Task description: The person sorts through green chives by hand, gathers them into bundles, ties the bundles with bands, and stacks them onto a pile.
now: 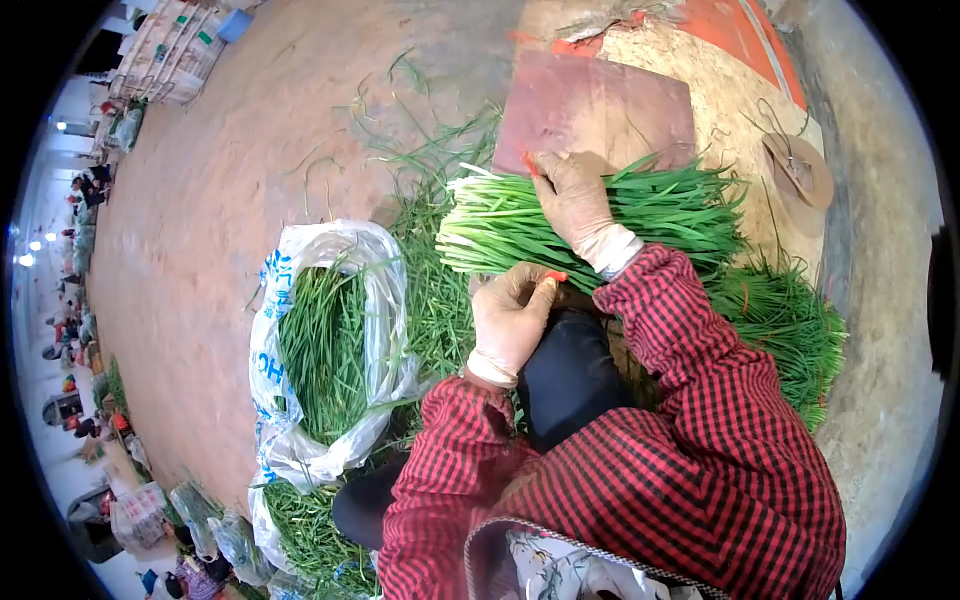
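Observation:
A bundle of green garlic chives (pixel 590 215) with pale stem ends to the left lies across a low board in front of me. My right hand (pixel 577 205), in a thin pale glove, rests over the bundle, its fingertips closed on a red strip (pixel 530 163) at the far side. My left hand (pixel 512 318), also gloved, is at the near edge, thumb and finger pinching a red end (pixel 557 276). Whether the two red ends join beneath the chives is hidden.
An open white plastic bag (pixel 400 330) holding loose greens stands at left. Scattered chives (pixel 440 280) cover the floor beside it. More chives (pixel 785 335) are piled at right. A reddish-brown board (pixel 600 110) lies beyond the bundle, with a round tan disc (pixel 800 170) to its right.

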`<state>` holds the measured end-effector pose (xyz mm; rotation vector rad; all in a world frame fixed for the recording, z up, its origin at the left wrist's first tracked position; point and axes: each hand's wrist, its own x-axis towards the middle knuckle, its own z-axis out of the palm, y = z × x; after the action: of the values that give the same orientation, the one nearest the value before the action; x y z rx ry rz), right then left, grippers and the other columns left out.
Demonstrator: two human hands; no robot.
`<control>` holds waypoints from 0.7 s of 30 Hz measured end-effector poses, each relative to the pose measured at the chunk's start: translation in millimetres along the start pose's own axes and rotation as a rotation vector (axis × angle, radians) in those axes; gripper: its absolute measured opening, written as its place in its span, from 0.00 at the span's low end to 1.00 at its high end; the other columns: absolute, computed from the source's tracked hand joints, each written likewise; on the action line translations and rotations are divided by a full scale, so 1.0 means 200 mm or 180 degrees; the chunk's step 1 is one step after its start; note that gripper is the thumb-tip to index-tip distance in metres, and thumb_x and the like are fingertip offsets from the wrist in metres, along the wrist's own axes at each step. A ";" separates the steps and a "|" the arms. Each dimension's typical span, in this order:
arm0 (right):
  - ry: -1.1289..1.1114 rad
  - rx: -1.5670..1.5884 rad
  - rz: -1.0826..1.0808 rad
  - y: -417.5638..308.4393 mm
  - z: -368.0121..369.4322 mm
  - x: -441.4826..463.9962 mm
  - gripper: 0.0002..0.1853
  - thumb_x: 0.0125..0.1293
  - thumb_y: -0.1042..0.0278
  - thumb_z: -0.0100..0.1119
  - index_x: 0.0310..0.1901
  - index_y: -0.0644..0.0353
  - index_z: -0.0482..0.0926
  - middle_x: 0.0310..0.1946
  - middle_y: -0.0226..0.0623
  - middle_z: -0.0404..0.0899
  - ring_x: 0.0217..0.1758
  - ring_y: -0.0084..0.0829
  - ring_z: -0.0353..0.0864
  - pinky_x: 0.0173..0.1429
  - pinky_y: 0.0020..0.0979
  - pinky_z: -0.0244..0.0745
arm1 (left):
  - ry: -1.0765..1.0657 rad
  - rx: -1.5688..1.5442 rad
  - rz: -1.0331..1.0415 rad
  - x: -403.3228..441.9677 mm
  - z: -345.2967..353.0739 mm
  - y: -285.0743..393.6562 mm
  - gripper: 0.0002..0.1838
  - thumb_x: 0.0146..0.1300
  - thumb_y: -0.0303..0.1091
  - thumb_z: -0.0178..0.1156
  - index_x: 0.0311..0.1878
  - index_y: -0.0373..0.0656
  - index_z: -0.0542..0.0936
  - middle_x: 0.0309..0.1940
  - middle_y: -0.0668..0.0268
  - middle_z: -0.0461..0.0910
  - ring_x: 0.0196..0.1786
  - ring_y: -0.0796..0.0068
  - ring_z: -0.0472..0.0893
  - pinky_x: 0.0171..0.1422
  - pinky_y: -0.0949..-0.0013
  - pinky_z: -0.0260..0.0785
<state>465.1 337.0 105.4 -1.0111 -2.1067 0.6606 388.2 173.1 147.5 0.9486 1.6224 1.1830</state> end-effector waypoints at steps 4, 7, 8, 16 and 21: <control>-0.0305 0.0086 -0.0014 -0.01 -0.02 -0.01 0.09 0.62 0.75 0.57 0.43 0.57 0.83 0.36 0.43 0.82 0.42 0.43 0.82 0.46 0.36 0.75 | -0.0001 0.0037 0.0364 -0.05 0.01 0.03 0.04 0.65 0.23 0.61 0.39 0.32 0.83 0.29 0.64 0.84 0.31 0.81 0.81 0.39 0.76 0.74; -0.0423 0.0181 -0.0047 -0.07 -0.03 -0.08 0.09 0.62 0.73 0.56 0.42 0.53 0.84 0.34 0.40 0.82 0.39 0.43 0.82 0.44 0.38 0.75 | 0.0096 -0.0443 0.0038 -0.02 0.03 0.06 0.06 0.66 0.26 0.61 0.42 0.32 0.82 0.29 0.64 0.84 0.32 0.80 0.81 0.39 0.76 0.73; -0.0525 0.0260 0.0021 -0.10 -0.04 -0.12 0.09 0.61 0.71 0.56 0.41 0.51 0.84 0.34 0.39 0.82 0.39 0.44 0.81 0.43 0.40 0.75 | 0.0117 -0.0640 -0.0208 0.01 0.02 0.03 0.06 0.66 0.27 0.62 0.40 0.33 0.82 0.29 0.62 0.84 0.31 0.77 0.82 0.38 0.75 0.74; -0.0453 0.0853 -0.0501 -0.10 -0.11 -0.26 0.10 0.58 0.76 0.61 0.41 0.55 0.83 0.36 0.35 0.82 0.38 0.39 0.83 0.41 0.32 0.77 | 0.0123 -0.1500 -0.0687 0.03 -0.02 -0.04 0.06 0.64 0.27 0.63 0.39 0.32 0.81 0.28 0.58 0.84 0.29 0.72 0.84 0.39 0.70 0.78; -0.0722 0.1051 -0.0283 -0.07 -0.11 -0.23 0.10 0.59 0.77 0.59 0.41 0.55 0.83 0.38 0.35 0.83 0.40 0.38 0.83 0.44 0.31 0.78 | 0.0157 -0.1661 -0.0620 0.03 -0.01 -0.04 0.06 0.66 0.27 0.62 0.41 0.32 0.80 0.28 0.60 0.84 0.29 0.77 0.82 0.36 0.75 0.74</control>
<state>496.7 294.7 112.2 -0.6819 -2.1251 1.0783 384.0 175.6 139.5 0.4224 1.3078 1.4025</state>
